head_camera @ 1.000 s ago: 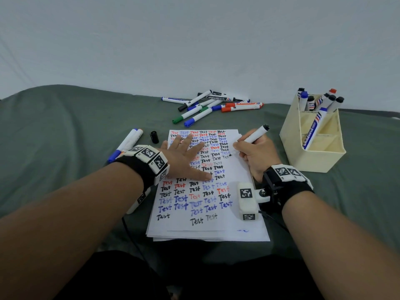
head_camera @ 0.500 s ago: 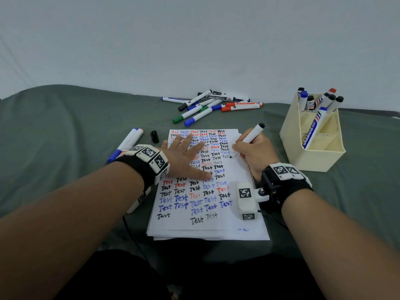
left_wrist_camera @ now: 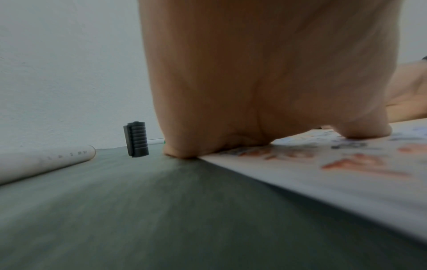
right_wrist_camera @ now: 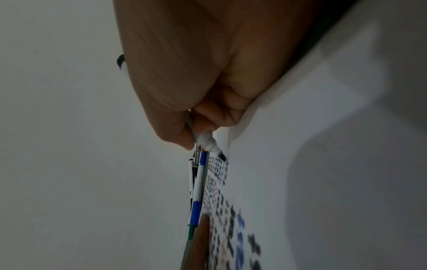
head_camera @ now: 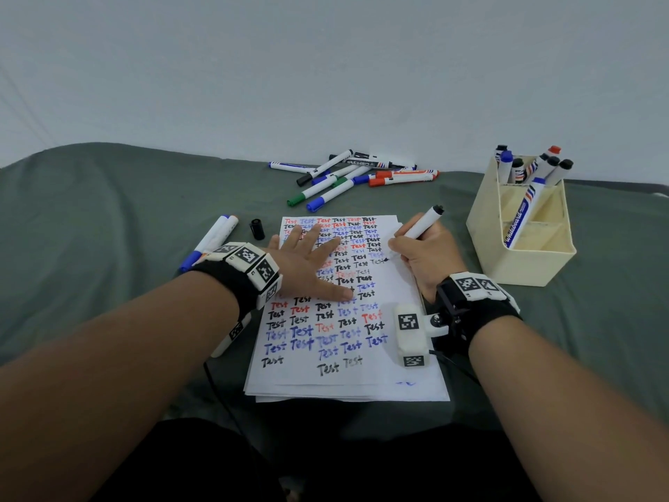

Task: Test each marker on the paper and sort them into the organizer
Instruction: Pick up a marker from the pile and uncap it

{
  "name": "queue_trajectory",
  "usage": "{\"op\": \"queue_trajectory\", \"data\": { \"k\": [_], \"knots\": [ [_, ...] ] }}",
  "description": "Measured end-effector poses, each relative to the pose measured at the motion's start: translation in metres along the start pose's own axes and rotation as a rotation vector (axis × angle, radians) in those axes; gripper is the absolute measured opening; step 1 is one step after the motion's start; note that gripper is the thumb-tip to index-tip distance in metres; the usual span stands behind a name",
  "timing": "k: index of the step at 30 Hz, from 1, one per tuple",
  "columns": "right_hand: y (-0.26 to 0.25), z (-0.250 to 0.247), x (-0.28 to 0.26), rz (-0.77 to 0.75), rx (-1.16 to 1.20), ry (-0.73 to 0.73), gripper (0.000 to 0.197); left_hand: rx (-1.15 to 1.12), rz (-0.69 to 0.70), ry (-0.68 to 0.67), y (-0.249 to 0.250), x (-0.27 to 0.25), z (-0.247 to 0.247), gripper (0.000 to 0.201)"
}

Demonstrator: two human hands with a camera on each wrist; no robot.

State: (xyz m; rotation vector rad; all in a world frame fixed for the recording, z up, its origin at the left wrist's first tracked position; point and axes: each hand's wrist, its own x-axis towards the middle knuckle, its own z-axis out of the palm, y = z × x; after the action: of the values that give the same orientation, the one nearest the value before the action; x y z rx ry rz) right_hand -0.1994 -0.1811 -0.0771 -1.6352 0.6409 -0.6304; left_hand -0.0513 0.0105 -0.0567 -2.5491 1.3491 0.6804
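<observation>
A white sheet of paper (head_camera: 405, 371) covered with rows of the word "Test" in black, red and blue lies on the green cloth. My left hand (head_camera: 311, 262) lies flat on it with fingers spread, pressing it down; the palm (left_wrist_camera: 231, 91) fills the left wrist view. My right hand (head_camera: 423, 259) grips an uncapped black marker (head_camera: 420, 228), its tip (right_wrist_camera: 222, 156) on the paper at the end of a row. The marker's black cap (head_camera: 257, 229) lies left of the paper, also seen as the cap (left_wrist_camera: 136, 141). A cream organizer (head_camera: 521, 262) stands at the right.
A pile of several markers (head_camera: 347, 179) lies behind the paper near the wall. Two markers (head_camera: 213, 240) lie left of the paper beside my left wrist. The organizer's back compartment holds several markers (head_camera: 532, 168); one blue-capped marker (head_camera: 525, 215) leans in a front slot.
My right hand has shifted slightly while writing, and the marker's back end has swung a little up and to the left. The left hand stays on the paper.
</observation>
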Motion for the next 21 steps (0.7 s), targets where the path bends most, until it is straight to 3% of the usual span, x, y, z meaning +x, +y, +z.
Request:
{"op": "queue_trajectory", "data": {
  "k": [12,16,19,21],
  "knots": [
    [-0.005,-0.002,-0.009,0.04,0.358,-0.046,0.017,-0.01,-0.003,0.026,-0.003,0.004,-0.001,0.131],
    [-0.005,-0.004,-0.011,0.03,0.357,-0.063,0.015,0.04,0.039,0.241,-0.002,-0.002,-0.009,0.119],
    [-0.007,-0.004,-0.012,0.031,0.386,-0.082,0.009,0.079,-0.001,0.486,-0.01,-0.009,-0.018,0.086],
    [-0.008,-0.004,-0.013,0.057,0.454,-0.084,0.003,0.103,-0.101,0.57,-0.019,-0.013,-0.021,0.061]
  ]
}}
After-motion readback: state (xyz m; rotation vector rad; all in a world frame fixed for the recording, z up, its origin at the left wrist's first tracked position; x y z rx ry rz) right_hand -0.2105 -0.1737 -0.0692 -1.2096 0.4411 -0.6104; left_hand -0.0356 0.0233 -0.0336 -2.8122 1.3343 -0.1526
